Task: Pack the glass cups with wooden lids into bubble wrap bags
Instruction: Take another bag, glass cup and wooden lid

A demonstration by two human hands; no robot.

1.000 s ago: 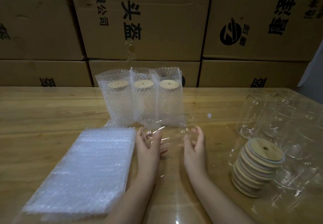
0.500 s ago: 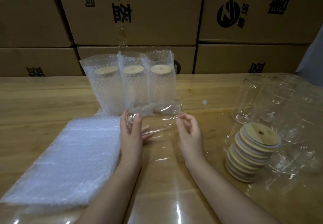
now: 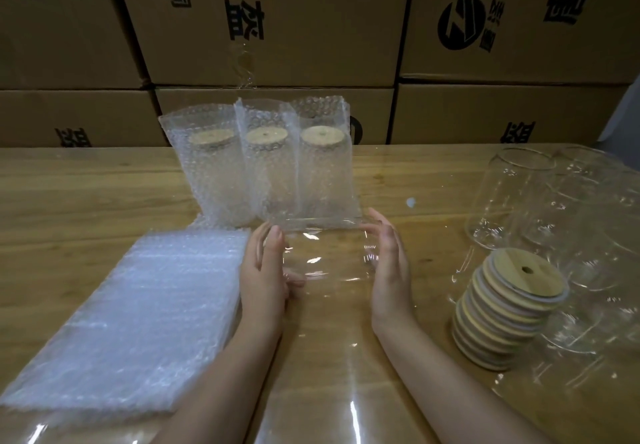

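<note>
A clear glass cup [image 3: 325, 256] lies sideways just above the wooden table [image 3: 86, 201], held between my two hands. My left hand [image 3: 263, 270] grips its left end, thumb on top and fingers showing through the glass. My right hand [image 3: 391, 263] cups the right end with fingers curled over it. Behind the cup stand three lidded cups inside bubble wrap bags [image 3: 266, 166]. A flat stack of empty bubble wrap bags [image 3: 138, 312] lies to the left. A leaning stack of wooden lids [image 3: 509, 308] stands to the right.
Several empty glass cups [image 3: 540, 208] crowd the table's right side, behind and beside the lids. Stacked cardboard boxes [image 3: 277, 28] form a wall along the table's far edge. Clear glossy film covers the near table surface.
My hands have spread further apart along the glass cup, which now lies sideways in plain view between them. The right hand shifted right to the cup's end.
</note>
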